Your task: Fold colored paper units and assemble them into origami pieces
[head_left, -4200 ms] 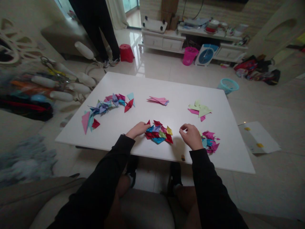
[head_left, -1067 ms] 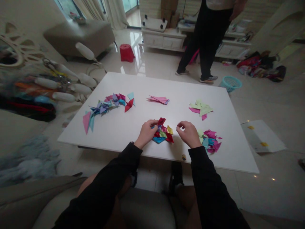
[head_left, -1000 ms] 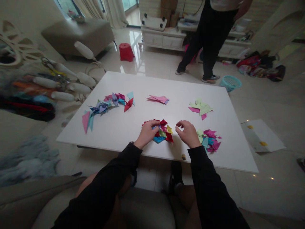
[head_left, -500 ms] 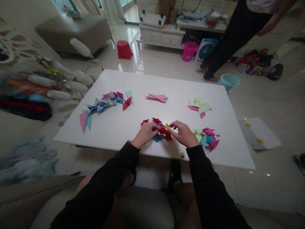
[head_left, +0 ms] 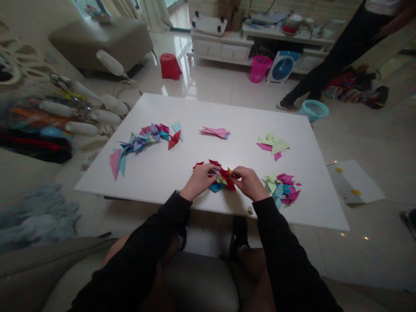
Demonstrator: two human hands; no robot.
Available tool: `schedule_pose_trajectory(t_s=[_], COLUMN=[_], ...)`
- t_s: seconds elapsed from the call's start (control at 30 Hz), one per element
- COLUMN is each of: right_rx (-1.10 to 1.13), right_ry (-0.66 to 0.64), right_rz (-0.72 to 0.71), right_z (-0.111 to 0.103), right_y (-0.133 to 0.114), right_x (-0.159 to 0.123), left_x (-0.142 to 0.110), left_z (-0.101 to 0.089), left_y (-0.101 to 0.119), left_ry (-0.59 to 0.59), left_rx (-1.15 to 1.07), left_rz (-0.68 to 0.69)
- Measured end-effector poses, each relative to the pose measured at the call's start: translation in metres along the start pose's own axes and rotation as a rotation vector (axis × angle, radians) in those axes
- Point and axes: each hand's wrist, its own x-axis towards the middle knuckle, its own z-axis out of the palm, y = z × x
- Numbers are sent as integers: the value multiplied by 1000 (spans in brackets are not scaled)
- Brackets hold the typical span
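Note:
Over the near middle of the white table (head_left: 169, 173), both my hands work at a small heap of folded paper cranes, mostly red, with some blue, green and yellow. My right hand (head_left: 248, 182) pinches a red paper crane (head_left: 225, 174) between thumb and fingertips. Close on its left, my left hand (head_left: 202, 178) has thumb and forefinger drawn together at the heap; what lies between them is too small to make out. A blue folded paper (head_left: 216, 187) lies below the left fingertips, and another red crane (head_left: 214, 163) sits just beyond them.
A curved row of paper cranes (head_left: 139, 142) lies at the left. Pink folded strips (head_left: 215, 132) and green folded pieces (head_left: 274, 143) lie farther back. A mixed pile (head_left: 286, 190) is beside my right wrist. A person (head_left: 341, 47) stands beyond the table, near a blue basket (head_left: 314, 110).
My right fingertips have shifted from a yellow piece to a red crane. My left hand has barely moved. The person beyond the table has moved to the right.

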Motion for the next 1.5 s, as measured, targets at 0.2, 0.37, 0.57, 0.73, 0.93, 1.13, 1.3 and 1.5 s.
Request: schedule_pose_trajectory(t_s=[0.2, 0.37, 0.57, 0.73, 0.93, 1.13, 1.3, 1.5], right_rx=[-215, -303, -218, -85, -110, -14, 10, -32], right_ry=[168, 82, 2, -25, 51, -37, -37, -43], right_rz=[359, 467, 372, 296, 263, 196, 162, 167], right_z=[4, 24, 45, 51, 55, 62, 63, 61], right_y=[40, 54, 41, 33, 40, 43, 43, 45], right_x=[-1, 0, 10, 12, 11, 11, 11, 8], left_x=[6, 9, 5, 2, 7, 12, 13, 17], left_z=[-19, -32, -44, -51, -49, -36, -32, -38], left_y=[-7, -30, -41, -45, -53, -56, -56, -64], left_ry=[131, 54, -96, -112, -234, -310, -312, -227], left_rx=[40, 170, 232, 197, 210, 147, 142, 281], left_rz=[-95, -240, -349, -328, -370, -302, -276, -269])
